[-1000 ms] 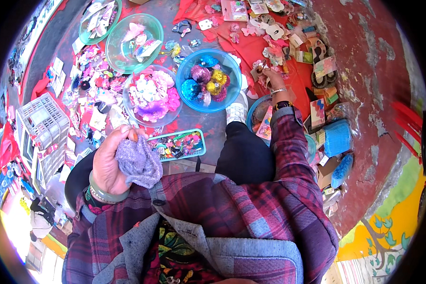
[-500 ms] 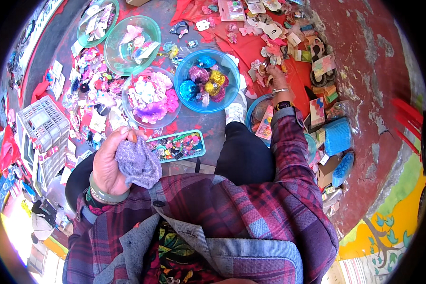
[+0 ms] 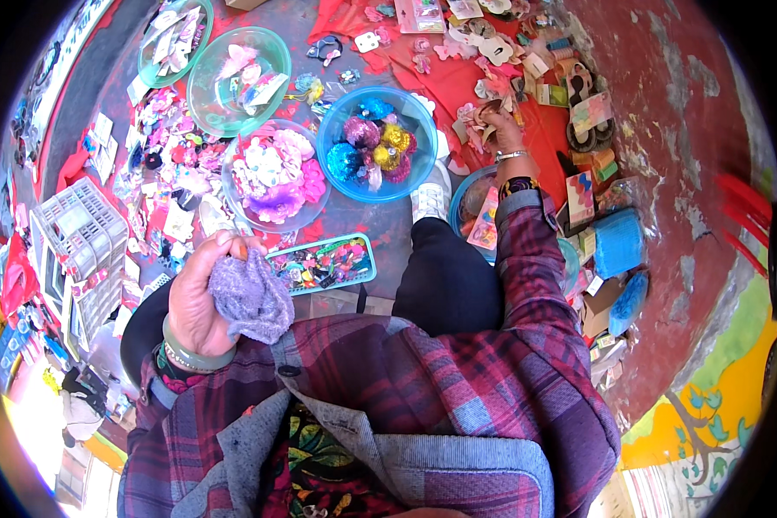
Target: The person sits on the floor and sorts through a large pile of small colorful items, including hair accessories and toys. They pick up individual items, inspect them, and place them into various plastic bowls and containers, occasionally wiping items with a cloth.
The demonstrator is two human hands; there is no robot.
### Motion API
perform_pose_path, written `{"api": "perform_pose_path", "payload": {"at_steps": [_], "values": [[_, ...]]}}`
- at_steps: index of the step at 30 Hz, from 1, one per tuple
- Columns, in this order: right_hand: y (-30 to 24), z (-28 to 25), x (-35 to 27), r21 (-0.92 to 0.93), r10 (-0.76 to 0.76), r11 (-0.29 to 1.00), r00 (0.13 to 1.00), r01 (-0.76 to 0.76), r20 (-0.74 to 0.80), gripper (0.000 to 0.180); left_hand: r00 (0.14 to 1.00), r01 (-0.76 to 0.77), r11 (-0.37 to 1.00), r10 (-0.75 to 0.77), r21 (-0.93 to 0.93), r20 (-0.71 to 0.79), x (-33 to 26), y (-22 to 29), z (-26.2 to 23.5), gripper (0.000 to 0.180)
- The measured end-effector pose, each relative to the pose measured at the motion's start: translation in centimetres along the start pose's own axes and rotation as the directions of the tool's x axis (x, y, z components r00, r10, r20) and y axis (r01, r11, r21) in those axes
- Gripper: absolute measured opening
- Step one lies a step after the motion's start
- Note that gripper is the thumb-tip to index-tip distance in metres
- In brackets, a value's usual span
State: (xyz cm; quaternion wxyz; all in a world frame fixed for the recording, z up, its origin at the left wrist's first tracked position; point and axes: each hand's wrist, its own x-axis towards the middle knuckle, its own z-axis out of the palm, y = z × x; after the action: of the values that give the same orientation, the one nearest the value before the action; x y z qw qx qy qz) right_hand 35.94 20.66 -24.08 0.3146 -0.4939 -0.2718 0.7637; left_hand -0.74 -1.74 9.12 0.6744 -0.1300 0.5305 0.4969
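A crumpled grey-purple cloth [image 3: 252, 298] is bunched in my left hand [image 3: 200, 298], whose fingers close over its top edge in front of my chest. My right hand [image 3: 504, 136] is stretched far forward to the right, over the red cloth [image 3: 540, 142]. Its fingers are drawn together beside pale pink hair bows [image 3: 473, 123]; whatever they pinch is too small to make out. Below that wrist, partly behind my sleeve, stands a blue basin [image 3: 459, 203] with a colourful packet [image 3: 483, 226] in it.
A blue bowl [image 3: 326, 177] of glittery balls stands ahead, beside a clear bowl [image 3: 230, 207] of pink and white pieces. A green-rimmed tray [image 3: 371, 259] of small trinkets lies nearer. Grey crates [image 3: 82, 220] stand left; blue packs [image 3: 617, 243] lie right. My shoe [image 3: 429, 200] is between.
My right hand has shifted slightly among the pink pieces, its fingers now drawn closer together. The left hand still grips the cloth in the same place.
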Motion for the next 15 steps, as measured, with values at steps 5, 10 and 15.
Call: {"api": "perform_pose_path", "payload": {"at_steps": [5, 10, 15], "values": [[1.4, -4.5, 1.8, -0.264, -0.012, 0.962, 0.954, -0.071, -0.301, 0.014, 0.999, 0.026, 1.0, -0.026, 0.005, 0.019, 0.2, 0.0, 0.1, 0.02], [0.4, -6.6, 0.5, -0.37, -0.002, 0.922, 0.951, -0.118, -0.309, 0.014, 1.0, 0.003, 1.0, -0.003, 0.023, -0.015, 0.3, -0.2, 0.4, 0.02], [-1.3, -6.9, -2.0, -0.503, -0.095, 0.843, 0.869, -0.189, -0.486, 0.011, 1.0, 0.021, 0.999, -0.021, 0.042, 0.003, 0.3, -0.2, 0.6, 0.02]]}}
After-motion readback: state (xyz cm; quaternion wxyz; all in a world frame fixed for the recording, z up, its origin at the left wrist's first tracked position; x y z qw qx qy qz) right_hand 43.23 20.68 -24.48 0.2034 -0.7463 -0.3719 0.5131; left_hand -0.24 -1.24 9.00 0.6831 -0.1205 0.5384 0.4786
